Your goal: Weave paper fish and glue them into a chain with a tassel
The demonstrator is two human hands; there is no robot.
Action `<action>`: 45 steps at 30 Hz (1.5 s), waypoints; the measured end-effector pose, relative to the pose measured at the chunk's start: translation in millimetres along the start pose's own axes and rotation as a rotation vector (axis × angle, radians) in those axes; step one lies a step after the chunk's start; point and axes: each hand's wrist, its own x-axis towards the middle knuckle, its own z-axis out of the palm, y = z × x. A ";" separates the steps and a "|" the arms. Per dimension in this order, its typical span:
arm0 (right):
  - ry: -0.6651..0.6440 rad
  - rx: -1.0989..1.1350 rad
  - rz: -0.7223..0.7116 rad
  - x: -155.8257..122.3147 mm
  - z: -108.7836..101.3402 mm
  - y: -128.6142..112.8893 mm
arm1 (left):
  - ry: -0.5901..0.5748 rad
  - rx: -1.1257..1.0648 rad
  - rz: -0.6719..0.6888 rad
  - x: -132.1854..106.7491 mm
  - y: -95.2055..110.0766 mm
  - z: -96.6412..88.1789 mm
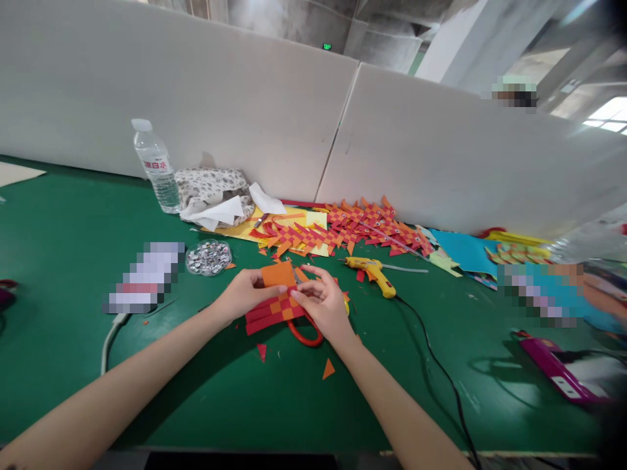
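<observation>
My left hand [243, 292] pinches a woven red-and-orange paper piece [275, 305] at its upper left, thumb on the orange flap. My right hand [324, 305] has its fingers closed on the same piece at its right side, fingertips on the weave. The piece is held just above the green table [73, 261]. Red-handled scissors [306, 334] lie under my right hand, mostly hidden.
A yellow glue gun [371, 273] with a black cord lies to the right. Several finished woven pieces [343, 230] are piled at the back by the white partition. A water bottle [157, 168], a dish of beads [208, 256], a cloth pouch [210, 189] and paper scraps [328, 369] lie around.
</observation>
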 end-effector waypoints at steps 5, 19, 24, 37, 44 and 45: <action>-0.028 -0.028 -0.034 -2.7 0.8 0.5 | 0.010 0.017 0.006 -1.5 2.2 0.7; 0.011 -0.092 -0.049 -2.8 0.8 2.2 | 0.091 -0.106 -0.068 -0.9 1.8 -0.6; 0.006 -0.083 -0.061 -2.6 1.0 2.5 | 0.090 -0.112 -0.071 -1.4 2.3 -0.6; 0.000 -0.093 -0.041 -1.4 -1.7 5.4 | 0.160 -0.148 -0.062 -2.9 7.8 -0.6; -0.006 -0.100 -0.042 -1.2 -2.4 5.8 | 0.200 -0.158 -0.046 -1.6 6.9 -2.6; -0.010 -0.107 -0.042 -1.3 -2.4 5.6 | 0.201 -0.154 -0.045 -1.9 7.3 -2.5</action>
